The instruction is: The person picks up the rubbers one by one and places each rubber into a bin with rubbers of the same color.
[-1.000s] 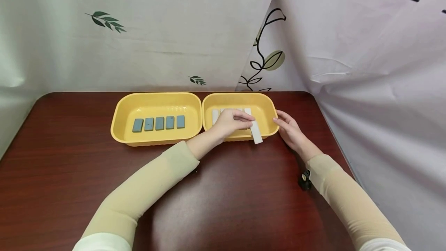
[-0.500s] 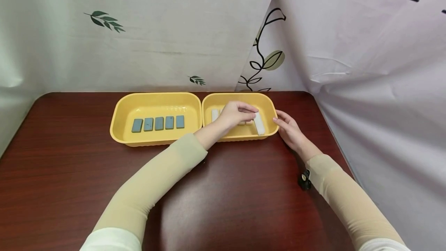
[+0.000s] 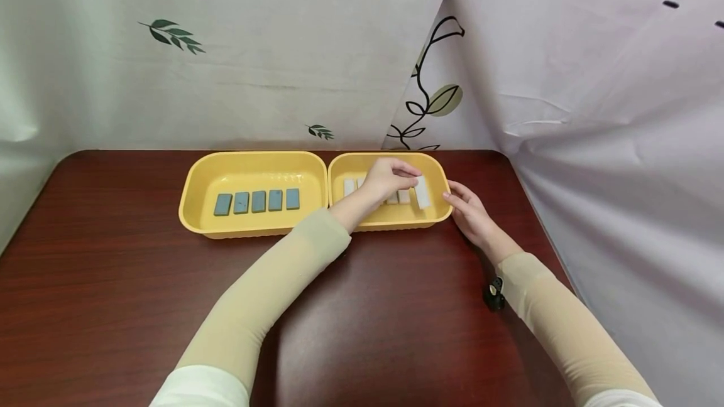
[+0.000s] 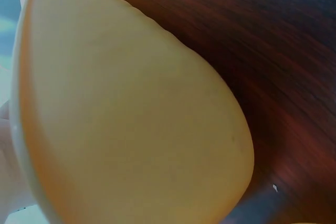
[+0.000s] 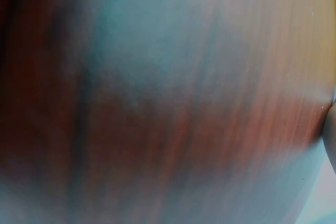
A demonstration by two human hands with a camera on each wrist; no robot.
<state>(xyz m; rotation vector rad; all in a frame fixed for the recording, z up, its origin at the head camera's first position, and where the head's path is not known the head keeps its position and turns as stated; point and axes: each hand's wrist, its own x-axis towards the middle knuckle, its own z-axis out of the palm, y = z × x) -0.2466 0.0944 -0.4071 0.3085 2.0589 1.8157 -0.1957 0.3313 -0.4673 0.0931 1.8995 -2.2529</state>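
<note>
In the head view my left hand [image 3: 383, 179] pinches the end of a white rectangular block [image 3: 422, 193] over the right part of a yellow tray [image 3: 390, 225]. Whether that block touches the tray's floor, I cannot tell. Several shorter white blocks [image 3: 403, 197] lie in a row in this tray, partly hidden behind the left hand and forearm. My right hand [image 3: 474, 215] holds the tray's right end, one digit over the rim. The left wrist view is mostly filled by the tray's outer wall [image 4: 131, 98].
A second yellow tray [image 3: 254, 162] adjoins on the left, with a row of several blue-grey blocks [image 3: 258, 201]. Both stand on a dark red wooden table [image 3: 113, 281]. Patterned cloth [image 3: 254, 49] hangs along the table's back and right sides.
My left hand has carried the white block away from the tray's front edge, farther back and slightly right, inside the tray's outline. The right hand stays at the tray's end.
</note>
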